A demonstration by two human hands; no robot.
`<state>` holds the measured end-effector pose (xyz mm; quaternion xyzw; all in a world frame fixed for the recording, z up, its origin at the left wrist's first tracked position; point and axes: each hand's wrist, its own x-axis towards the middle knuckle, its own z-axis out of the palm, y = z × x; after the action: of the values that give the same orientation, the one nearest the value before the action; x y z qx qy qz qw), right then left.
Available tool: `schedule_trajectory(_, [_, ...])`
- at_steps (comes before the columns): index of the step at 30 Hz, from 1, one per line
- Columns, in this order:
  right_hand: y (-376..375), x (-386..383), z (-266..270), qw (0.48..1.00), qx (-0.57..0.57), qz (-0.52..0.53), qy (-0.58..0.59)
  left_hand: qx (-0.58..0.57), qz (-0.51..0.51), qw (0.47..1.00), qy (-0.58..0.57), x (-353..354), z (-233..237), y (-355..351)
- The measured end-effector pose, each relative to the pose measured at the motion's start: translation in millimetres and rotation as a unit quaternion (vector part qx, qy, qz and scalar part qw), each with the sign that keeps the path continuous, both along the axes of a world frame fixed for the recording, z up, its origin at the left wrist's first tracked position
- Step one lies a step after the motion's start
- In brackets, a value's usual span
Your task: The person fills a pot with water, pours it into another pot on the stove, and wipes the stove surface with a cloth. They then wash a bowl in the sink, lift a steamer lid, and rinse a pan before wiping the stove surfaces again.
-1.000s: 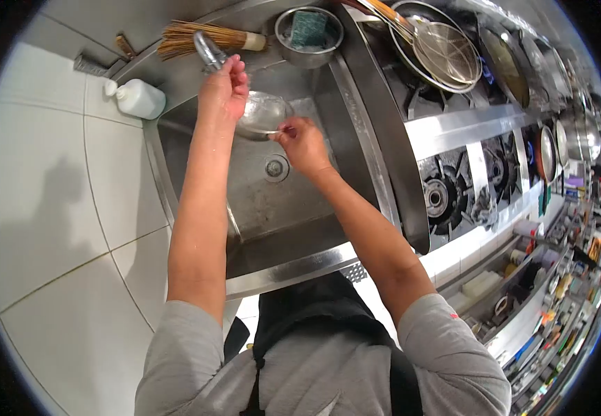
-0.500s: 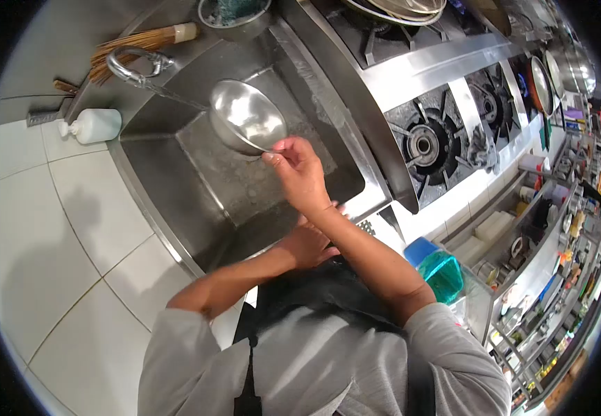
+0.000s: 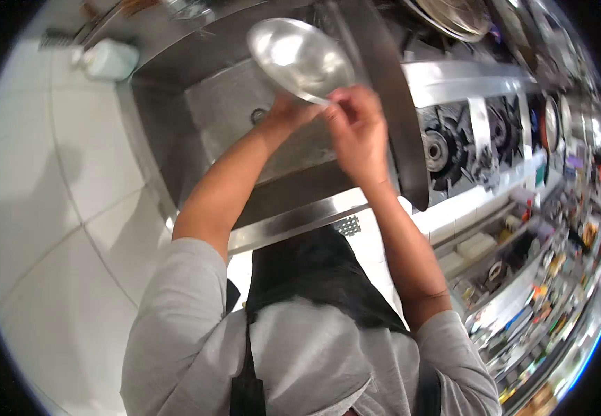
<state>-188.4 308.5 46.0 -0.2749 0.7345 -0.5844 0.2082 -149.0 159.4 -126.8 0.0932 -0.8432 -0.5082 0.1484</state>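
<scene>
A shiny round metal bowl (image 3: 304, 59) is held tilted above the steel sink (image 3: 234, 104), with its hollow side towards me. My right hand (image 3: 359, 128) pinches the near rim, thumb and fingers closed on it. Against the bowl's lower edge is my left hand (image 3: 293, 111), gripping it from below; its fingers are partly hidden behind the metal and blurred. A round drain (image 3: 258, 116) shows in the sink floor under my left wrist.
A gas stove with black burners (image 3: 442, 149) stands right of the sink, a pan (image 3: 456, 17) at its back. On the left, a white bottle (image 3: 110, 59) rests on the tiled ledge (image 3: 20, 208). Shelves with containers (image 3: 477, 246) line the far right.
The bowl has moved right and up in view, away from the faucet. My left hand, earlier near the apron, has reached forward to the bowl. The view has shifted too.
</scene>
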Motion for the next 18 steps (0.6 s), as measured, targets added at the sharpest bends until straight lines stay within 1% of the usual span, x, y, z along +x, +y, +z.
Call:
schedule_trajectory(1, [-7.5, -9.3, -0.7, 0.994, 0.055, 0.003, 0.097, -0.106, 0.041, 0.992, -0.06, 23.3, 20.1, -8.6])
schedule_trajectory(2, [-16.2, -15.0, 0.1, 0.975, 0.101, 0.003, 0.196, -0.301, 0.148, 0.928, -0.163, 50.9, 48.2, -0.4])
schedule_trajectory(3, [-26.7, -15.7, 8.6, 0.964, 0.143, 0.016, 0.222, -0.279, 0.18, 0.929, -0.163, 86.2, 68.4, 8.4])
schedule_trajectory(4, [-34.8, -19.1, 14.7, 0.95, 0.186, 0.024, 0.25, -0.241, 0.186, 0.926, -0.222, 141.4, 86.4, 29.2])
schedule_trajectory(5, [-49.6, -29.0, 0.3, 0.893, 0.209, 0.054, 0.396, -0.2, 0.199, 0.918, -0.278, 203.7, 102.3, 49.4])
schedule_trajectory(7, [-65.4, -27.8, -8.5, 0.893, 0.218, 0.093, 0.382, -0.163, 0.242, 0.885, -0.363, 270.2, 110.5, 87.4])
schedule_trajectory(8, [-74.1, -27.4, -14.1, 0.892, 0.224, 0.111, 0.376, -0.137, 0.254, 0.871, -0.397, 303.8, 93.3, 101.3])
schedule_trajectory(9, [-86.5, -29.5, -29.5, 0.899, 0.198, 0.128, 0.368, -0.109, 0.266, 0.857, -0.428, 323.1, 77.4, 108.8])
schedule_trajectory(11, [-125.9, -25.3, -26.6, 0.919, 0.25, 0.184, 0.242, -0.067, 0.334, 0.872, -0.352, 305.1, 78.8, 81.9])
schedule_trajectory(12, [-147.0, -20.5, -26.1, 0.921, 0.276, 0.211, 0.177, -0.045, 0.366, 0.876, -0.312, 293.0, 78.0, 64.0])
schedule_trajectory(13, [-171.0, -18.9, -32.3, 0.922, 0.253, 0.227, 0.184, -0.08, 0.354, 0.902, -0.235, 273.2, 69.7, 36.7])
schedule_trajectory(14, [-194.7, -17.8, -43.2, 0.922, 0.233, 0.245, 0.189, -0.055, 0.371, 0.908, -0.189, 239.8, 90.2, 11.2])
schedule_trajectory(15, [-218.9, -16.5, -54.6, 0.93, 0.227, 0.25, 0.147, -0.031, 0.388, 0.91, -0.143, 202.0, 109.0, -14.8])
schedule_trajectory(17, [-264.1, -15.3, -79.7, 0.939, 0.215, 0.262, 0.061, -0.012, 0.435, 0.899, 0.055, 138.6, 87.0, -79.5])
schedule_trajectory(18, [-279.6, -18.4, -92.3, 0.946, 0.196, 0.256, 0.042, 0.084, 0.446, 0.885, 0.103, 111.1, 75.0, -110.8])
